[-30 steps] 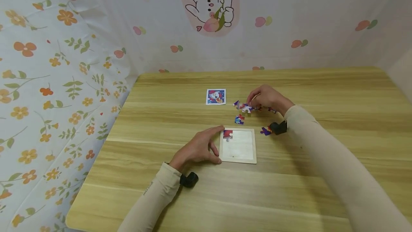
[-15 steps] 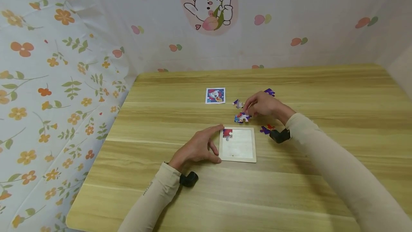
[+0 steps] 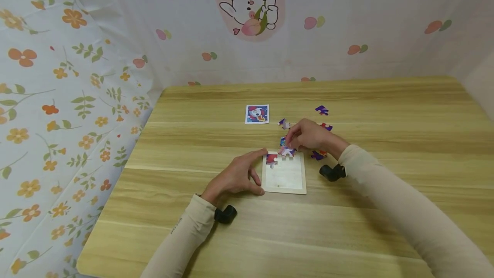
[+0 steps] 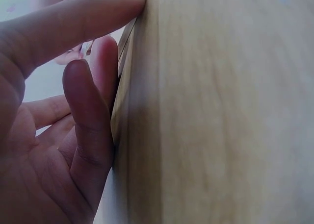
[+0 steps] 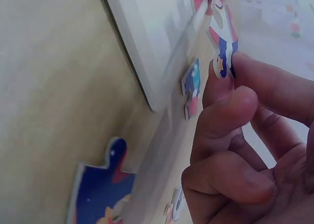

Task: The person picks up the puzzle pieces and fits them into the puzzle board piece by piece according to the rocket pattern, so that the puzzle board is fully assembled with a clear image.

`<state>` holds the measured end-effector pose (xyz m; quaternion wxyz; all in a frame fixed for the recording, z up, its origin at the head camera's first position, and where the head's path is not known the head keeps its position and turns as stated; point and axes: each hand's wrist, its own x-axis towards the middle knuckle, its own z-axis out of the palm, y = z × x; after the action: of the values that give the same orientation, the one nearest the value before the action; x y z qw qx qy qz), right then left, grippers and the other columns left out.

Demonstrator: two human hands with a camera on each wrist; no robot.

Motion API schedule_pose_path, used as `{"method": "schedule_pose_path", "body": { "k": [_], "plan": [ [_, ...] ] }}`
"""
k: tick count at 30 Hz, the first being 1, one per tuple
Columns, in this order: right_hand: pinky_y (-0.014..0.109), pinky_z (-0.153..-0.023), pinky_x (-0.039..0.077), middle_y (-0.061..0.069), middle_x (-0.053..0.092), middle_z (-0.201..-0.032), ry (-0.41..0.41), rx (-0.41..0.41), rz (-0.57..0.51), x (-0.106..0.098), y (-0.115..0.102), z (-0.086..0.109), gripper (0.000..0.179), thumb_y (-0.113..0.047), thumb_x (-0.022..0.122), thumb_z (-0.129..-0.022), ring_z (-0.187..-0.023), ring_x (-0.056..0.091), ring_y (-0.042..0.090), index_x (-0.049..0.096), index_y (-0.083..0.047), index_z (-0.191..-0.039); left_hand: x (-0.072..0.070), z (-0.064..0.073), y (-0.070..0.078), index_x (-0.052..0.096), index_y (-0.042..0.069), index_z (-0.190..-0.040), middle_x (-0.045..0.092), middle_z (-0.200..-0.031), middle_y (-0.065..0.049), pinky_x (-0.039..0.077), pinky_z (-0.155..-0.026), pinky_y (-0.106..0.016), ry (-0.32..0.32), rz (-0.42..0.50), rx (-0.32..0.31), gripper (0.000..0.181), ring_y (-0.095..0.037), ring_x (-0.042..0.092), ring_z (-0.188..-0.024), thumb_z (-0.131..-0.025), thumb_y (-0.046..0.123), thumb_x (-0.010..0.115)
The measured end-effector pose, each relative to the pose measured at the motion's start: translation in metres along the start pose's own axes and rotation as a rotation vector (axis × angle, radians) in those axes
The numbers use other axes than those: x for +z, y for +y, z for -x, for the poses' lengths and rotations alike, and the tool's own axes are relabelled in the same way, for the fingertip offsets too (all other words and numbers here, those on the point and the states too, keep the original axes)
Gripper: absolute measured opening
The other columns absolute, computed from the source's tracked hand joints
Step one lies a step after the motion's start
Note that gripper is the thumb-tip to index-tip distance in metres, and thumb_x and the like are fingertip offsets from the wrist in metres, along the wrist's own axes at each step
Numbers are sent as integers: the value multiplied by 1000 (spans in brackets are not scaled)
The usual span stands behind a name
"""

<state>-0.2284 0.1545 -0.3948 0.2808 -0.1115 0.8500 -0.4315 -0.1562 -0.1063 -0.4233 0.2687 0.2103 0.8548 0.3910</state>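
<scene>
A shallow square wooden puzzle tray (image 3: 303,175) lies on the table with one red-and-grey jigsaw piece (image 3: 272,158) in its upper left corner. At the tray's left edge my left hand (image 3: 239,176) holds it, forefinger at the far corner and thumb at the near one. My right hand (image 3: 308,134) pinches a white, red and blue jigsaw piece (image 5: 223,43) between thumb and forefinger, above the tray's far edge. Just beyond that edge lies a light-blue piece (image 3: 282,141), partly hidden by the right hand in the head view.
Several loose pieces lie around the right hand, among them a grey-and-purple piece (image 3: 284,123), a purple piece (image 3: 322,110) and an orange-and-purple piece (image 3: 318,155). A small printed picture card (image 3: 257,114) lies behind the tray. Patterned cloth (image 3: 332,20) hangs behind the wooden table (image 3: 185,140).
My right hand has carried the pinched piece from the loose pieces toward me, over the tray's far edge. Pieces it covered before now show. My left hand has stayed at the tray.
</scene>
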Motion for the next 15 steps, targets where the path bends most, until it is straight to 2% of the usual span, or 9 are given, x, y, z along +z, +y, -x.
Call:
{"method": "schedule_pose_path", "body": {
  "k": [2,4,8,12,15],
  "plan": [
    [26,-57,40,5,63,-84,5,-10,24,2,-1,0,10,-2,65,-92,-64,47,18,74,-2,-96,-1,0,0,29,21,-159,70,-97,0,35,-118,-47,4,-3,2,105,-8,70,-71,-74,10,89],
    [26,-59,40,5,65,-86,17,-10,47,5,-1,0,10,-2,66,-92,-66,48,17,75,-4,-94,-1,0,0,29,21,-159,71,-94,0,36,-117,-47,4,-1,-2,105,-9,70,-71,-73,10,89],
    [26,-58,41,5,67,-84,14,-24,74,10,-1,2,9,-3,66,-92,-65,48,16,75,-5,-92,-1,1,1,29,20,-159,72,-80,1,41,-111,-45,-1,10,-6,106,-10,70,-71,-73,9,89],
    [25,-56,41,4,68,-83,11,-32,89,14,1,3,10,-3,67,-91,-63,48,14,76,-6,-90,0,2,1,29,20,-159,71,-79,3,45,-104,-42,-3,17,-3,105,-10,70,-71,-74,10,89],
    [24,-54,40,5,69,-84,24,-38,105,16,2,3,10,-3,67,-91,-61,47,13,76,-6,-91,0,1,1,29,20,-159,71,-81,2,45,-105,-42,0,15,4,104,-10,70,-71,-74,10,89]
  ]
}}
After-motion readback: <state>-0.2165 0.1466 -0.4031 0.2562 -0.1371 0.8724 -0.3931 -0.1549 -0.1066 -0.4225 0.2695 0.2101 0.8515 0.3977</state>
